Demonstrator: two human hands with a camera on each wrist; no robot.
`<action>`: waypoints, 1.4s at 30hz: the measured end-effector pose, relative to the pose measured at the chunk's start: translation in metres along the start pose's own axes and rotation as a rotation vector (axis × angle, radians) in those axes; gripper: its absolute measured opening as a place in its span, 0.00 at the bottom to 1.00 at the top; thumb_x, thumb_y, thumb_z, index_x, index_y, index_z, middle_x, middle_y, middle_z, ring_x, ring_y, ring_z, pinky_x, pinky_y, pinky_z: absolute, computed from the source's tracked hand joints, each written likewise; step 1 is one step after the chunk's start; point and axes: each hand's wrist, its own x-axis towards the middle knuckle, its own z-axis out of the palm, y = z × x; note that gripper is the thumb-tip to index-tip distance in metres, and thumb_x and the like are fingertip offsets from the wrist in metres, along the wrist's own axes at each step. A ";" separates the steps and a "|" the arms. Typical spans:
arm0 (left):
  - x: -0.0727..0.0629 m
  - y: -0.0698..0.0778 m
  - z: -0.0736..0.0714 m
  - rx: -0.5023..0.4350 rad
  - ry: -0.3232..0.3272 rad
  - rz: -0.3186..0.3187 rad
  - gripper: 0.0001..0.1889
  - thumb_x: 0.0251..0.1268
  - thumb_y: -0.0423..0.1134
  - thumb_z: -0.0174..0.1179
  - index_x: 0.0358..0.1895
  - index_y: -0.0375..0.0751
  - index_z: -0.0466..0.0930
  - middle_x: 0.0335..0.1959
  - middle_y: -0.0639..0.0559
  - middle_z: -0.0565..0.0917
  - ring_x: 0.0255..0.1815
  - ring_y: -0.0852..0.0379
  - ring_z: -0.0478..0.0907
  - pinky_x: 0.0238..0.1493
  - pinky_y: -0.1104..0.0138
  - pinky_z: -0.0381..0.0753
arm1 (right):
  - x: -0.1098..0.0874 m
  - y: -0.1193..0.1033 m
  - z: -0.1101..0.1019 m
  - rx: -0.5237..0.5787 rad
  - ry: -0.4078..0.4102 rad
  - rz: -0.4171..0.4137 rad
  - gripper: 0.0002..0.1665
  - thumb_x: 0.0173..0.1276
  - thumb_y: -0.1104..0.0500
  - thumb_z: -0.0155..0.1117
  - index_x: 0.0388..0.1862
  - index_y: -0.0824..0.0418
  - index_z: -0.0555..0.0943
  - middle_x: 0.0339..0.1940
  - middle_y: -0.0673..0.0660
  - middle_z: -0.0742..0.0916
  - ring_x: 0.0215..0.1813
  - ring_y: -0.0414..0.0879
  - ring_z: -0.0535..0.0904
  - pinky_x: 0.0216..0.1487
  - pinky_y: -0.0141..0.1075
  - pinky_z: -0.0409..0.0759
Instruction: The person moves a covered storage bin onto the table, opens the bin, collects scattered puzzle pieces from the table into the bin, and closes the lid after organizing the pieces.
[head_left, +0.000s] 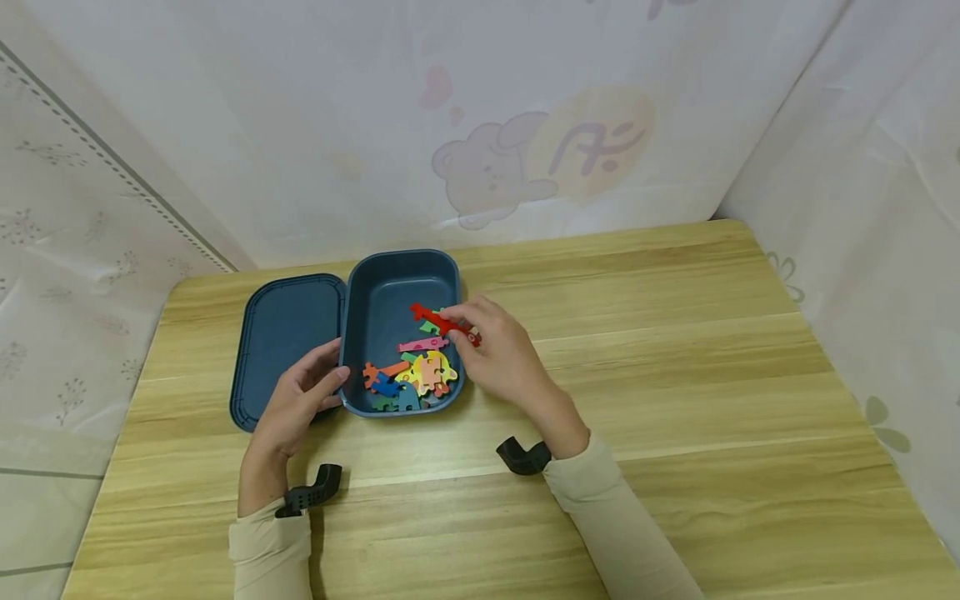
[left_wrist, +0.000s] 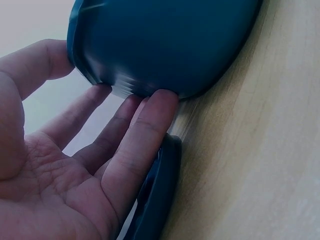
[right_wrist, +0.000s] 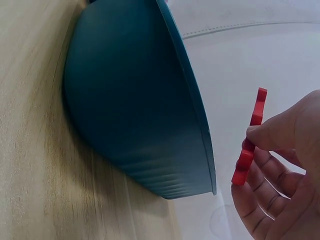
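A dark blue plastic box [head_left: 401,265] stands on the table with several coloured puzzle pieces [head_left: 427,371] inside: yellow, pink, orange, blue and green. My left hand [head_left: 296,400] grips its left wall near the front corner, thumb at the rim and fingers against the outside, as the left wrist view shows. Over the box's right side, my right hand [head_left: 506,350] pinches a red puzzle piece [head_left: 431,319] between thumb and fingers. In the right wrist view that red piece [right_wrist: 245,160] is seen edge-on, apart from the box wall [right_wrist: 135,100].
The box's dark blue lid [head_left: 292,325] lies to its left, close against it. Both stand toward the back left of the wooden table [head_left: 637,358]. Printed white curtains [head_left: 337,125] hang behind and at the sides. Each wrist wears a black camera mount [head_left: 522,456].
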 end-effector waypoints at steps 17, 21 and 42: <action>0.000 0.000 -0.001 0.002 -0.004 0.002 0.32 0.84 0.46 0.56 0.84 0.42 0.60 0.74 0.38 0.72 0.58 0.73 0.80 0.53 0.72 0.86 | -0.001 -0.005 0.007 -0.003 -0.022 -0.055 0.16 0.75 0.64 0.68 0.60 0.59 0.86 0.53 0.54 0.87 0.52 0.46 0.81 0.48 0.38 0.84; 0.001 0.000 -0.002 -0.003 -0.007 -0.001 0.33 0.84 0.47 0.56 0.84 0.43 0.60 0.74 0.37 0.72 0.58 0.73 0.81 0.53 0.72 0.86 | -0.001 -0.006 0.010 -0.021 -0.031 -0.052 0.17 0.75 0.63 0.69 0.61 0.58 0.86 0.54 0.54 0.87 0.53 0.46 0.82 0.49 0.37 0.84; 0.000 0.000 -0.001 0.004 -0.006 -0.005 0.33 0.84 0.47 0.57 0.84 0.43 0.61 0.72 0.41 0.73 0.58 0.73 0.80 0.53 0.72 0.86 | -0.003 -0.011 0.016 -0.086 -0.032 -0.076 0.19 0.73 0.64 0.72 0.61 0.58 0.87 0.52 0.55 0.88 0.51 0.48 0.83 0.47 0.38 0.85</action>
